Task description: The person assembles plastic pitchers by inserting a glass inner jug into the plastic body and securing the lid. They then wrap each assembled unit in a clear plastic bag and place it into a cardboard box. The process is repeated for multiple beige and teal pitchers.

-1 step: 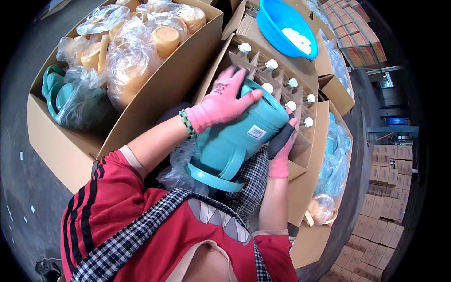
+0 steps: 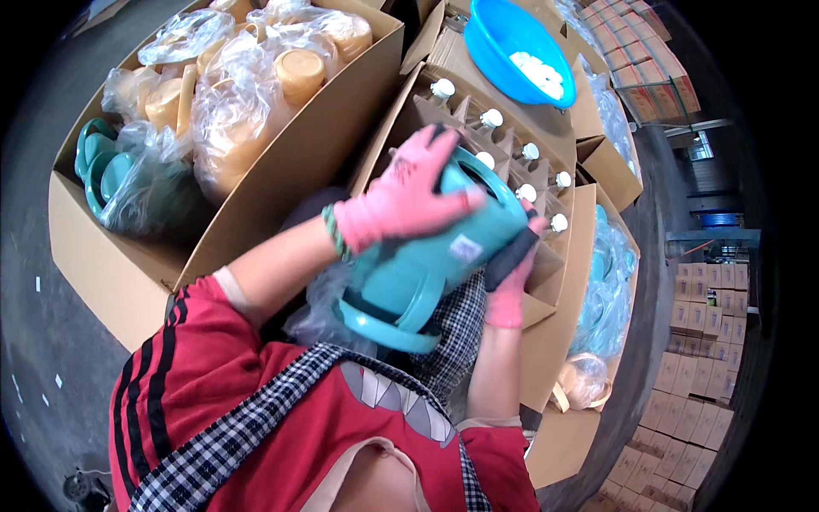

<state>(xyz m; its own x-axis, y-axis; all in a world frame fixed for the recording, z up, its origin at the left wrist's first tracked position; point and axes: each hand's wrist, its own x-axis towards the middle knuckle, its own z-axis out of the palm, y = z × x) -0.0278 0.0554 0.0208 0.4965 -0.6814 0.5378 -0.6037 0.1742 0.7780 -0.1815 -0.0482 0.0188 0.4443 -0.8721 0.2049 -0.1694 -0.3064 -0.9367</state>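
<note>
Left forearm (image 2: 273, 264) slanting up and rightward, left wrist (image 2: 335, 232) nearly straight, left hand (image 2: 405, 192) pink-gloved — thumb (image 2: 467, 202) stretched away from bent fingers (image 2: 433, 143), slightly blurred, right forearm (image 2: 495, 371) near vertical, right hand (image 2: 514, 264) lower — gloved pink and dark, curled in a hold

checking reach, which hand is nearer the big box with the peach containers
Left. The left hand, on the teal container, is just right of the box; the right hand is farther right, on the container's other side.

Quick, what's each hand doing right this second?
Pink-gloved left hand: holding the teal, round-bodied plastic jug.
Pink-and-black-gloved right hand: holding the jug too, near its rim.
</note>
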